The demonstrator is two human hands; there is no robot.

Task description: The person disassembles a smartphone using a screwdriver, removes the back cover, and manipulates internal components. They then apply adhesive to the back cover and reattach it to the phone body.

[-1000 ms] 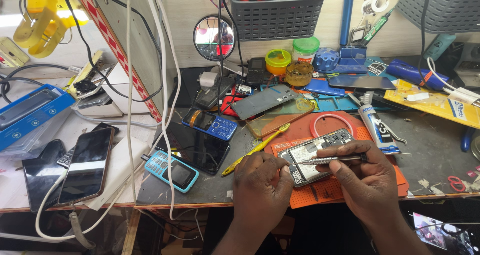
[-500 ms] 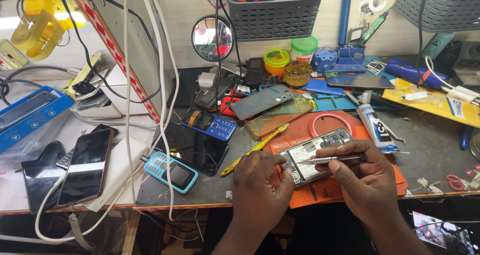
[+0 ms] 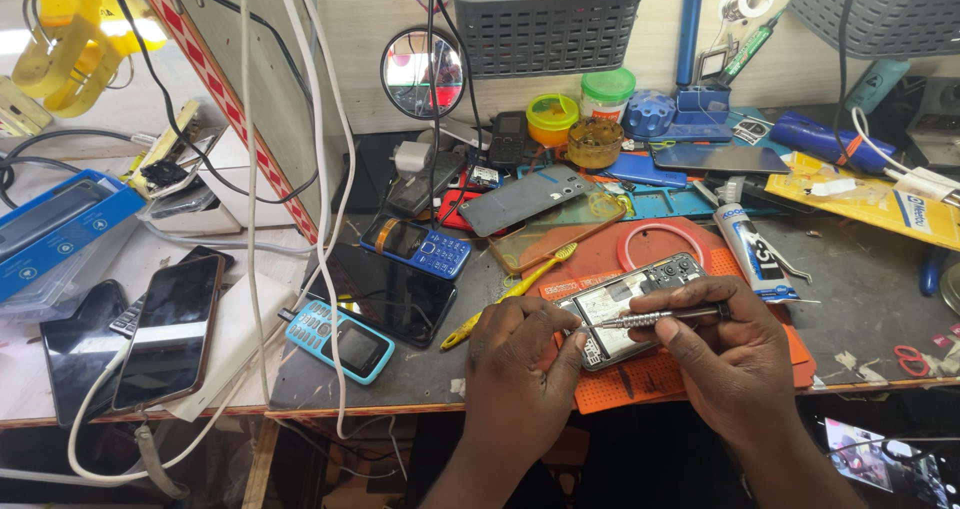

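Observation:
An opened smartphone (image 3: pixel 628 291) with its back cover off lies on an orange work mat (image 3: pixel 690 369) at the bench's front edge. My left hand (image 3: pixel 520 364) rests on the phone's near left corner and steadies it. Between the fingers of my right hand (image 3: pixel 728 354) lies a slim metal screwdriver (image 3: pixel 650 318), held nearly level with its tip pointing left over the phone's exposed inside. A yellow toothbrush (image 3: pixel 505 297) lies just left of the phone.
Several phones lie around: a blue keypad phone (image 3: pixel 416 245), a cyan one (image 3: pixel 338 341), a black slab (image 3: pixel 385 291), a grey back cover (image 3: pixel 528 199). A glue tube (image 3: pixel 752 252), round mirror (image 3: pixel 424 73), small jars (image 3: pixel 578 112), grey baskets (image 3: pixel 545 24) and hanging white cables (image 3: pixel 322 199) crowd the bench.
The view has shifted slightly. Both hands stay on the opened phone, with the screwdriver in almost the same place.

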